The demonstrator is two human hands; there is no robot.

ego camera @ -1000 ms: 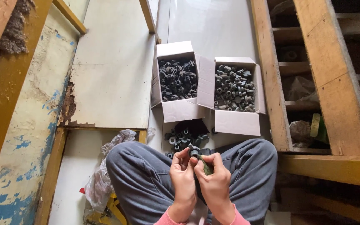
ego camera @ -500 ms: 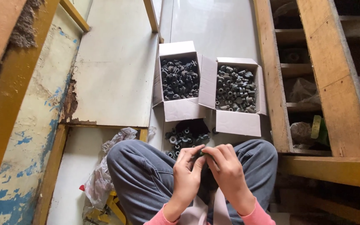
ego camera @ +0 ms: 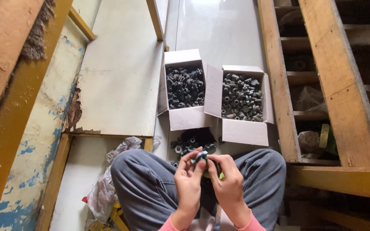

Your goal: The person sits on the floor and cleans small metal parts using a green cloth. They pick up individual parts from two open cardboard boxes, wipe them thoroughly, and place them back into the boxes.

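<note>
Left hand (ego camera: 188,179) and right hand (ego camera: 228,184) meet above lap, fingertips pinched together on small dark metal fitting (ego camera: 201,157). Fitting mostly hidden by fingers; long axis and heading cannot tell. Green scrap (ego camera: 222,176) shows at right palm.

Two open white cardboard boxes on pale floor at 12 o'clock from hands: left box (ego camera: 185,87) full of dark round fittings, right box (ego camera: 241,97) full of greyer ones. One loose pile (ego camera: 192,142) of same fittings between boxes and knees. Crumpled plastic bag (ego camera: 108,179) at 9 o'clock. Rough wooden pallet (ego camera: 322,77) at 2 o'clock.

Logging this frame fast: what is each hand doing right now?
Left hand: fingers pinch a small dark part.
Right hand: closed on a greenish piece.
</note>
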